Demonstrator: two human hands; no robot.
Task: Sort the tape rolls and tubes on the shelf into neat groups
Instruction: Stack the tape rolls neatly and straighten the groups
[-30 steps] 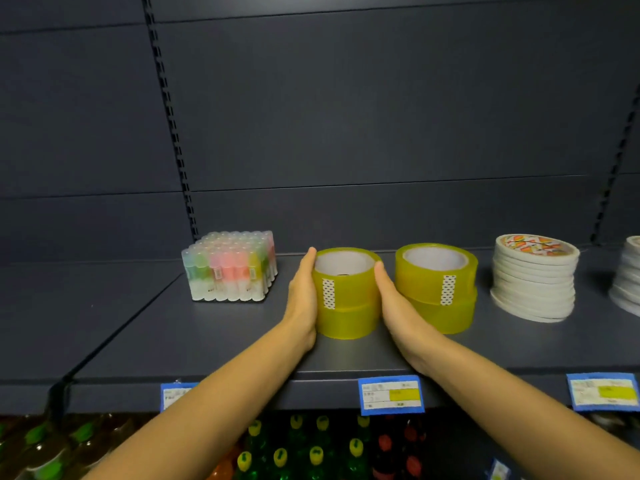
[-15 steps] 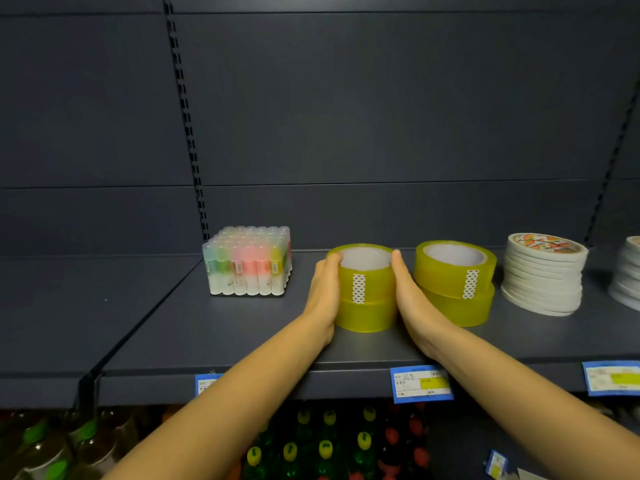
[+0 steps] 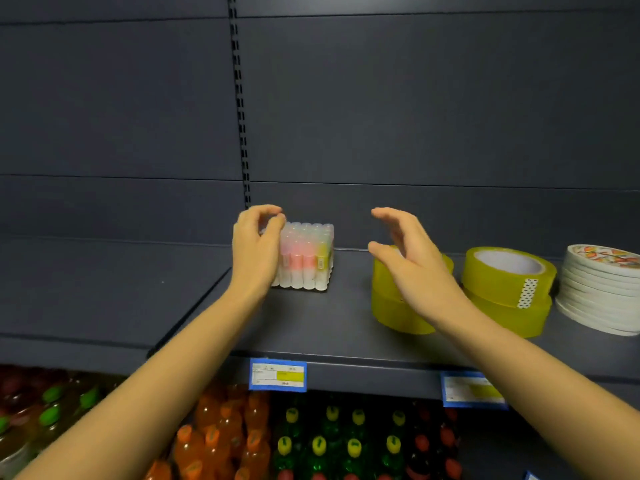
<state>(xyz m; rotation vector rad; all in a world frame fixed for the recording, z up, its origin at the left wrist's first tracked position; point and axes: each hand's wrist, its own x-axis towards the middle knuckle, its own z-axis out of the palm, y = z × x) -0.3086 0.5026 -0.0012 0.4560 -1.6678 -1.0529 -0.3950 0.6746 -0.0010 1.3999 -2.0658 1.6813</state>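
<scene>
A shrink-wrapped pack of pastel tubes (image 3: 306,258) stands at the back of the dark shelf (image 3: 329,327). My left hand (image 3: 254,247) covers the pack's left side, its fingers and thumb curled over the upper left corner. My right hand (image 3: 412,261) hovers with fingers spread and holds nothing, right of the pack and in front of a stack of two yellow tape rolls (image 3: 394,313). A second yellow stack (image 3: 505,289) stands right of the first. At the right edge sits a pile of flat white tape rolls (image 3: 599,289).
Blue price tags (image 3: 277,374) hang on the shelf's front edge. Several coloured drink bottles (image 3: 311,441) fill the shelf below. A slotted upright (image 3: 240,109) divides the back wall, with a second shelf section to its left.
Both hands have let go of the left yellow tape stack and moved up and left. The left hand now lies on the tube pack and the right hand is in the air.
</scene>
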